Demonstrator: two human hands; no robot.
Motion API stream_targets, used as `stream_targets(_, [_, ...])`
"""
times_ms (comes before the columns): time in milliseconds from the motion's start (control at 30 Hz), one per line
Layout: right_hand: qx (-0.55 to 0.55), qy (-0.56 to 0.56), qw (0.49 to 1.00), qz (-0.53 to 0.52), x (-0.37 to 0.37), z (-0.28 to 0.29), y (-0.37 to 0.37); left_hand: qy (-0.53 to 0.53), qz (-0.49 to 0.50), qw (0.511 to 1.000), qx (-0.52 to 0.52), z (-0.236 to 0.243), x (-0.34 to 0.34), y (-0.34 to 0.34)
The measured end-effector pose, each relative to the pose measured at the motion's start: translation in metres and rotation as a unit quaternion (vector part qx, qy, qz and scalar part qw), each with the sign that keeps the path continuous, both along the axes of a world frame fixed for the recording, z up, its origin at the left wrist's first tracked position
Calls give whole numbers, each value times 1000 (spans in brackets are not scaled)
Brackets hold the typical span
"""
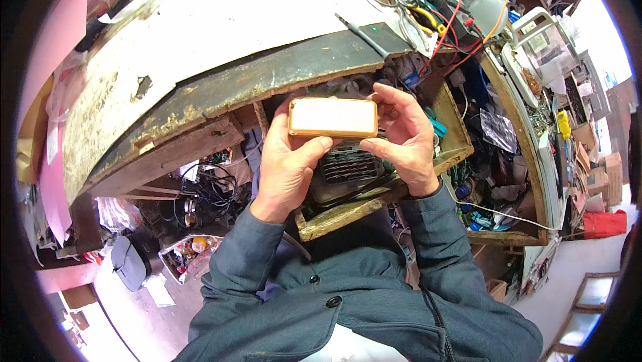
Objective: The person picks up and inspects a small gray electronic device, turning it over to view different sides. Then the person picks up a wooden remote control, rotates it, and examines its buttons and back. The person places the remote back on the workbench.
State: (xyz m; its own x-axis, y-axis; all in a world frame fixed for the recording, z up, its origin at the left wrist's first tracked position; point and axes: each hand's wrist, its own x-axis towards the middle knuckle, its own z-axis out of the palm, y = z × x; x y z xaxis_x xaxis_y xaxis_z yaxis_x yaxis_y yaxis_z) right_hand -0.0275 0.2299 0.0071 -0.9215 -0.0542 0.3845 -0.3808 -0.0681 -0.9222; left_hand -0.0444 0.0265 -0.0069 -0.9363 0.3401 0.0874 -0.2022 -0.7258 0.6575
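Note:
My left hand grips a rounded rectangular device with an orange rim and a bright white face, thumb along its lower edge. Around its right end, my right hand has its index finger raised and apart from the thumb, whose tip lies just below the lower right corner; whether it touches the device is unclear. Beneath both hands is an open wooden drawer holding a dark case with a row of slim pieces, partly hidden.
Above lie a white worktop, a black pen-like tool, tangled wires and yellow-handled pliers. Cluttered drawers flank me, with black cables at left. A grey bin-like container stands lower left, a red item at right.

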Motion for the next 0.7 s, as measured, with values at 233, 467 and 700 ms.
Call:
stream_targets(233, [-69, -13, 997, 21, 0, 3, 2, -45, -20, 999, -10, 4, -1, -3])
stream_targets(467, [-83, -22, 996, 32, 2, 0, 5, -38, -19, 999, -34, 5, 1, -2])
stream_targets(700, [-45, -35, 998, 13, 4, 2, 4, -56, -40, 997, -24, 0, -3, 0])
